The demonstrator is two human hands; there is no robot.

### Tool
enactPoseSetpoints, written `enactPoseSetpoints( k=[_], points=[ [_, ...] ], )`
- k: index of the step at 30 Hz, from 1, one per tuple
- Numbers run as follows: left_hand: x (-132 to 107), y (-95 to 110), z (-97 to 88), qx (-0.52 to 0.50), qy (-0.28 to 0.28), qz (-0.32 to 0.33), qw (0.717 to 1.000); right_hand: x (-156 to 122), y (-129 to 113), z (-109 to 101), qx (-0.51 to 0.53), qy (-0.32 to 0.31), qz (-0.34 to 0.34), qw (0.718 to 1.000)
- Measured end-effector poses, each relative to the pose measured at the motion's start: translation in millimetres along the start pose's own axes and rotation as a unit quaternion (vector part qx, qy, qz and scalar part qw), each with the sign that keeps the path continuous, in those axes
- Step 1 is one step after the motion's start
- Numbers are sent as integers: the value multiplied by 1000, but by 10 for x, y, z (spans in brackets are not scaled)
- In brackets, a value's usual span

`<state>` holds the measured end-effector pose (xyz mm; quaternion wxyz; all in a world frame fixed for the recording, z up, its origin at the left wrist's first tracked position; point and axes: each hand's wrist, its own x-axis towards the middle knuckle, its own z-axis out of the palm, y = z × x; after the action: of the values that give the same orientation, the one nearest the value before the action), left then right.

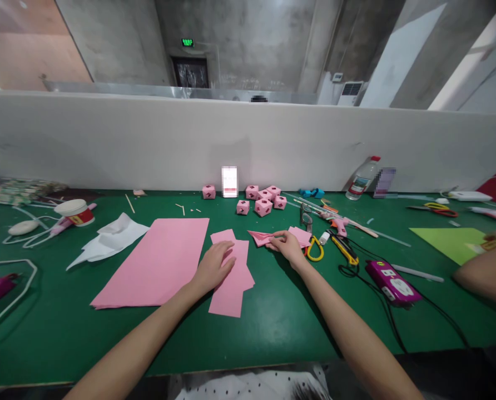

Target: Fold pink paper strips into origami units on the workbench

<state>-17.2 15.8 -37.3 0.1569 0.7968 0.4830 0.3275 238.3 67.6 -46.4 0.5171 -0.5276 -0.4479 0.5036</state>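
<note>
My left hand (215, 265) lies with its fingers stretched over several loose pink paper pieces (227, 300), which overlap on the green table. To the right, my right hand (287, 247) pinches a folded piece of pink paper (259, 238), its pointed end toward the left. A flat pink paper piece (300, 237) shows just beyond that hand, beside yellow-handled scissors (315, 249). Left of my left hand is a stack of large pink paper sheets (160, 261). Several small folded pink cubes (263, 207) with dark openings stand farther back.
A lit phone (230, 182) leans on the white partition (148, 144). At right are a yellow utility knife (345, 250), a pink glue gun (338, 223), a purple pack (393, 283) with black cables, a bottle (361, 180) and another person's arm (487, 275). A paper cup (76, 212) stands left.
</note>
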Motion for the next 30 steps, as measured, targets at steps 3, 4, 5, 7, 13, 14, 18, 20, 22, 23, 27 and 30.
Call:
enactPoseSetpoints(
  k=[3,4,5,7,13,14,18,20,22,23,27,30],
  points=[
    [-19,-76,49,40,-34,8,999,1,-7,1,-42,25,-39,998],
    [-25,-93,61,53,-44,7,998,-1,-16,-8,-80,34,-54,995],
    [-29,-105,71,64,-54,6,996,-4,-30,-20,-126,43,-72,989],
    [-36,-122,89,84,-68,3,994,-20,-69,-47,-211,62,-118,968],
    [-45,-149,125,111,-74,-3,991,-231,-167,89,-333,46,-277,900],
    [-46,-148,126,113,-74,-1,991,-290,-162,154,-350,18,-284,893],
    [-50,-122,118,118,-78,3,990,-500,-98,420,-432,-74,-269,857],
    [-49,-102,111,123,-80,1,989,-549,-64,500,-475,-97,-252,838],
    [-46,-83,105,127,-82,-2,988,-552,-41,537,-494,-106,-241,829],
    [-44,-75,102,127,-83,-3,988,-539,-32,543,-495,-106,-237,829],
    [-42,-66,99,124,-83,2,989,-457,0,541,-477,-87,-220,847],
    [-44,-88,112,130,-84,3,988,-419,28,538,-461,-80,-222,855]
  ],
)
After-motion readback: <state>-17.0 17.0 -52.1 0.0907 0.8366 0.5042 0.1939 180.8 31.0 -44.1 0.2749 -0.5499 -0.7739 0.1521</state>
